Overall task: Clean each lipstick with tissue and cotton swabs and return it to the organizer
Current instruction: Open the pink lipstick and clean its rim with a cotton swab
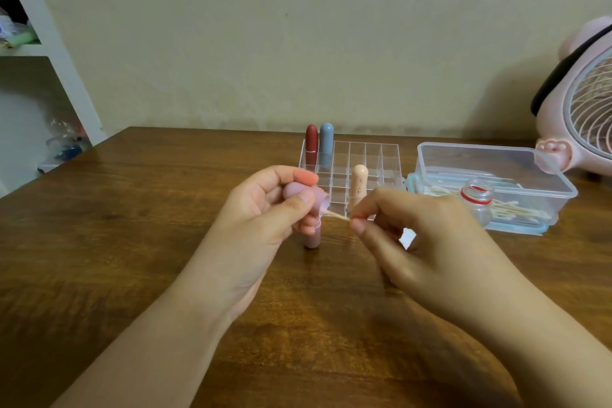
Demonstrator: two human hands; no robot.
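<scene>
— Item one?
— Pink lipstick cap [319, 200], gripped in the left hand [265, 209] above the table's [132, 242] middle; a cotton swab [337, 215], pinched by the right hand [420, 235], pokes into it.
— Its tube?
— Mauve tube [312, 238], upright beneath the left hand (partly hidden).
— Beyond?
— Clear organizer [374, 156]: red lipstick [311, 142], blue lipstick [326, 142], peach lipstick [359, 182]. Swab box [496, 159] right.

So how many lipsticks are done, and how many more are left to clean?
Three lipsticks stand in the clear organizer: red, blue and peach; whether they are cleaned cannot be told. In hand: the left hand holds a pink lipstick cap, and the right hand pokes a cotton swab into it. Left: capping the pink lipstick tube and putting it back.
</scene>
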